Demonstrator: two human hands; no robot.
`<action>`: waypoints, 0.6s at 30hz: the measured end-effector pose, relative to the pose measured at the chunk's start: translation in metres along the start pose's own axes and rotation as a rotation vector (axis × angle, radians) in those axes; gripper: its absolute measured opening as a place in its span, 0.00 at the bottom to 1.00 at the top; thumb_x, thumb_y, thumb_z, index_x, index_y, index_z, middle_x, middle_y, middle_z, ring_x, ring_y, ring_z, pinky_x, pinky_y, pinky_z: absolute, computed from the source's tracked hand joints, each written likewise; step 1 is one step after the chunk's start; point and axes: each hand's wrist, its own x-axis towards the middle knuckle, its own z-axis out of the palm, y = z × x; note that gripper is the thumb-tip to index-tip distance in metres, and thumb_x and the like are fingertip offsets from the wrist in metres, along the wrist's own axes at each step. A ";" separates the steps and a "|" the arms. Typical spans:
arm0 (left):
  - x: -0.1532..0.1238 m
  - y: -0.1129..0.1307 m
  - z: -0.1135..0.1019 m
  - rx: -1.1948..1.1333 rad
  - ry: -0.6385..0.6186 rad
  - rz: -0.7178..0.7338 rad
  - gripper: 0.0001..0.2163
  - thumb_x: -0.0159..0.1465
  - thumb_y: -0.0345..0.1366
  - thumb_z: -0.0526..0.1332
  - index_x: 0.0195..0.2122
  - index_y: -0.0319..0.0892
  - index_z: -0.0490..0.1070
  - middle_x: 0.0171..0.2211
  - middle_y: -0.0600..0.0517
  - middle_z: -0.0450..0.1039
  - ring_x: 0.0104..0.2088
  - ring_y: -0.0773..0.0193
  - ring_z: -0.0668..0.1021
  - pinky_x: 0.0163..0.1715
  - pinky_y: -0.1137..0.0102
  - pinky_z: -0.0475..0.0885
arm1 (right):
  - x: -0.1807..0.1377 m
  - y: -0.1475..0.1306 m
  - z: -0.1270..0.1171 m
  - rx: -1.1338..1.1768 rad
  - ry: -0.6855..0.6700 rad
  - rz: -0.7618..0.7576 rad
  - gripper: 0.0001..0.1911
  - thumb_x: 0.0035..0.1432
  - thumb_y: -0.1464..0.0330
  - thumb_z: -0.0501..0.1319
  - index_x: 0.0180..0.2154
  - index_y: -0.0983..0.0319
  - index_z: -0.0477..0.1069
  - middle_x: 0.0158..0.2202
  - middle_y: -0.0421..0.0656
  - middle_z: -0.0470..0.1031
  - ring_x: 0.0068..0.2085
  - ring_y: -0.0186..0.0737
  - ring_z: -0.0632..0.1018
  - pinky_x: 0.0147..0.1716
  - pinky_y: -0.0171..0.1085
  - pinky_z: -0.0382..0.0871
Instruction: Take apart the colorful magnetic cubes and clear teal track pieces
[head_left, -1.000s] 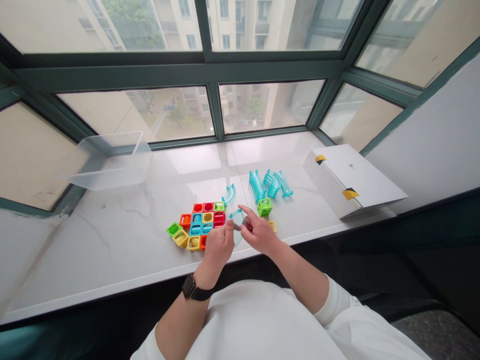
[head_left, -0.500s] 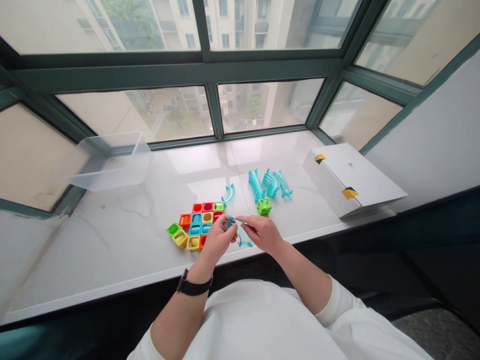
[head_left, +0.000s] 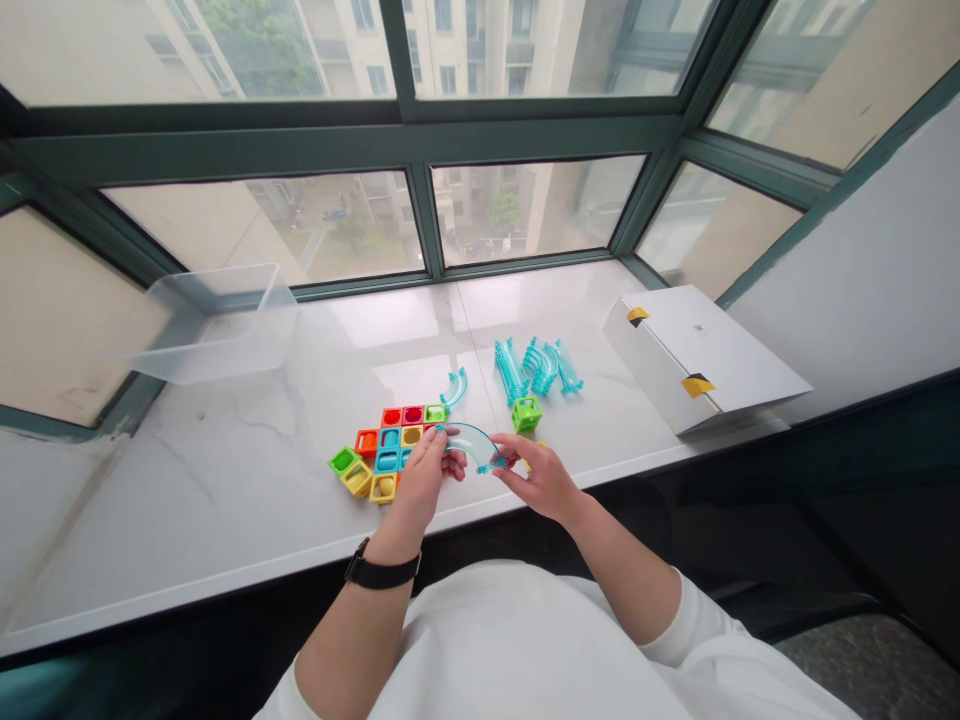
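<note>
A clear blue curved track piece (head_left: 475, 443) is held up between my two hands, just above the near edge of the white counter. My left hand (head_left: 424, 470) pinches its left end, and my right hand (head_left: 537, 472) grips the right end. Behind and left of my left hand lies a group of colourful hollow cubes (head_left: 388, 438), partly covered by that hand. Another curved track piece (head_left: 454, 388) rests against the back of the group. Beyond my right hand stands a green cube (head_left: 526, 414); a yellow bit shows beside the fingers.
Several clear blue track pieces (head_left: 511, 371) lie behind the green cube. At the back left stands a clear plastic bin (head_left: 217, 350). A white box (head_left: 709, 350) with yellow-and-black tabs sits at the right. Windows (head_left: 540, 215) rise along the counter's back edge.
The curved track piece between my hands has turned, so its broad face now shows. My right hand has moved slightly right and now grips its right end.
</note>
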 end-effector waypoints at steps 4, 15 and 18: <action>-0.004 0.004 0.000 -0.050 -0.066 -0.023 0.20 0.66 0.52 0.66 0.48 0.40 0.70 0.26 0.52 0.77 0.23 0.65 0.76 0.28 0.70 0.70 | 0.002 0.001 -0.008 -0.031 0.023 -0.002 0.22 0.67 0.65 0.68 0.61 0.55 0.74 0.44 0.45 0.84 0.42 0.41 0.83 0.44 0.41 0.81; -0.003 0.020 0.020 -0.191 -0.180 -0.025 0.25 0.67 0.48 0.68 0.59 0.38 0.72 0.23 0.57 0.68 0.26 0.66 0.71 0.30 0.70 0.67 | 0.010 -0.010 -0.042 0.046 -0.078 -0.017 0.15 0.68 0.62 0.68 0.54 0.56 0.79 0.46 0.46 0.85 0.43 0.42 0.84 0.46 0.42 0.82; 0.003 0.020 0.026 -0.201 -0.214 -0.037 0.27 0.66 0.50 0.68 0.60 0.38 0.71 0.23 0.58 0.66 0.25 0.67 0.69 0.29 0.70 0.67 | 0.010 -0.013 -0.051 0.010 -0.133 -0.042 0.09 0.69 0.62 0.68 0.48 0.56 0.82 0.44 0.46 0.85 0.43 0.43 0.85 0.46 0.42 0.81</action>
